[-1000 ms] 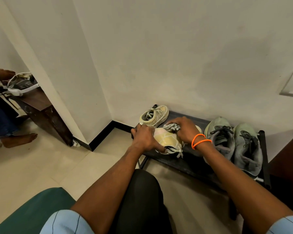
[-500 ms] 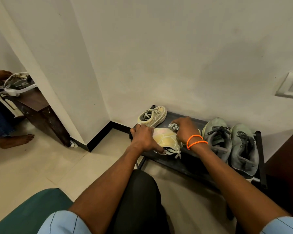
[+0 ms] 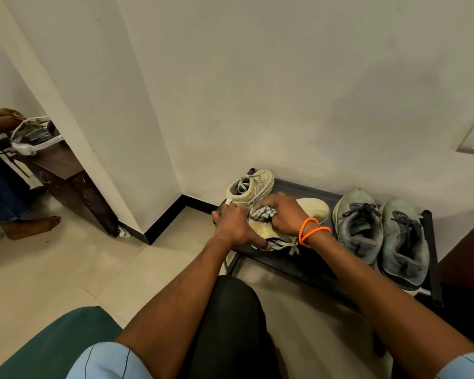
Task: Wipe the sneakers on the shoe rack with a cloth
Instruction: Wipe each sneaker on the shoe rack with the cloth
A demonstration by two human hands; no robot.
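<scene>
A cream sneaker [image 3: 314,210] lies tipped on its side on the black shoe rack [image 3: 298,265], sole edge toward me. My left hand [image 3: 234,225] grips its heel end and steadies it. My right hand [image 3: 283,214], with orange bands at the wrist, holds a bunched grey-and-white cloth [image 3: 262,213] and presses it onto the sneaker's side. The matching cream sneaker [image 3: 251,188] stands upright just behind. Two grey-green sneakers [image 3: 359,224] [image 3: 404,242] stand side by side at the rack's right end.
The rack stands against a white wall in a corner with black skirting. A dark wooden piece [image 3: 465,258] borders its right end. At left, a brown bench [image 3: 63,173] carries a shoe, and another person's foot [image 3: 30,227] rests on the tiled floor. My knee [image 3: 230,318] is below the rack.
My right hand has slid the cloth leftward along the cream sneaker, toward my left hand, uncovering the toe. My left hand keeps its grip on the heel end.
</scene>
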